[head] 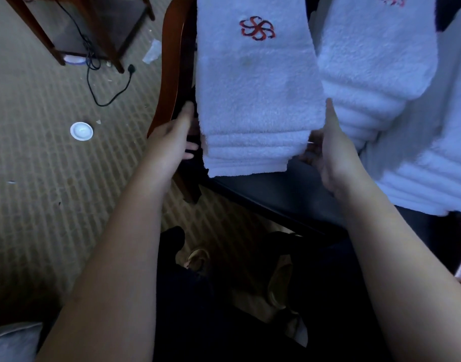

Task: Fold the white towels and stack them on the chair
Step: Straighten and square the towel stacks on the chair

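Note:
A stack of folded white towels with a red flower emblem lies on the dark seat of a chair with a curved wooden arm. My left hand presses the stack's left side, thumb upward, one fingertip reaching under the bottom edge. On the right side of the stack rests my right hand, one finger straight up along the towels and the others hidden low by the stack's corner. A second folded stack lies just to the right. More folded white towels lie at the far right.
Patterned carpet lies to the left, with a white round lid, a black cable and plug and a paper scrap on it. Wooden table legs stand at top left. My feet in slippers are below the chair's front edge.

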### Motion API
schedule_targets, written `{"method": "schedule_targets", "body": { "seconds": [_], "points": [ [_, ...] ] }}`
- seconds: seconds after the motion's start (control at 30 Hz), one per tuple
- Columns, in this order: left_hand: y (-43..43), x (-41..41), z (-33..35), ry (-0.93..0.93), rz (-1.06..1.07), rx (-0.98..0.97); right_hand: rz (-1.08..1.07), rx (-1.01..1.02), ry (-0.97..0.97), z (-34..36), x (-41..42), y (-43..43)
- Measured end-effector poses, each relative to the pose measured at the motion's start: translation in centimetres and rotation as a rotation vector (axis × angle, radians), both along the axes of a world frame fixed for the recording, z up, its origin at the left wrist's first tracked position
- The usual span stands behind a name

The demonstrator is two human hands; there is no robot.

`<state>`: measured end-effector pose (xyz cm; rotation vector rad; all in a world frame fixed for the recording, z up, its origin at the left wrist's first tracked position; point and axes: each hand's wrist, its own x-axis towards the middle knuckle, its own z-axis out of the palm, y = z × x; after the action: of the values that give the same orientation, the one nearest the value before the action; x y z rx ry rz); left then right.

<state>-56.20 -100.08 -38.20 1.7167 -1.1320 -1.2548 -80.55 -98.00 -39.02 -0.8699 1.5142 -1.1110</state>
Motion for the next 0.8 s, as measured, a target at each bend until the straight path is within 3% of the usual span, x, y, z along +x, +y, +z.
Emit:
{"method": "schedule_targets", "body": {
  "seconds": [0.13, 0.33, 0.53, 0.8],
  "points": [
    [-2.0, -0.2, 2.1, 0.090, -0.131, 0.123, 0.138, 0.023, -0.090, 2.4, -0.7, -1.2],
    [-3.8, -0.6, 5.1, 0.085, -0.273, 0.246, 0.399, 0.096, 0.020, 5.4, -1.5, -3.4],
    [-4.1, -0.2, 5.0, 0.158, -0.261, 0.280, 0.370, 0.120, 0.113, 6.2, -1.1, -3.5],
    [-4.9, 0.5, 5.7, 0.205, -0.269, 0.223, 0.310, 0.068, 0.021, 7.4, -0.1, -4.4]
  ]
}}
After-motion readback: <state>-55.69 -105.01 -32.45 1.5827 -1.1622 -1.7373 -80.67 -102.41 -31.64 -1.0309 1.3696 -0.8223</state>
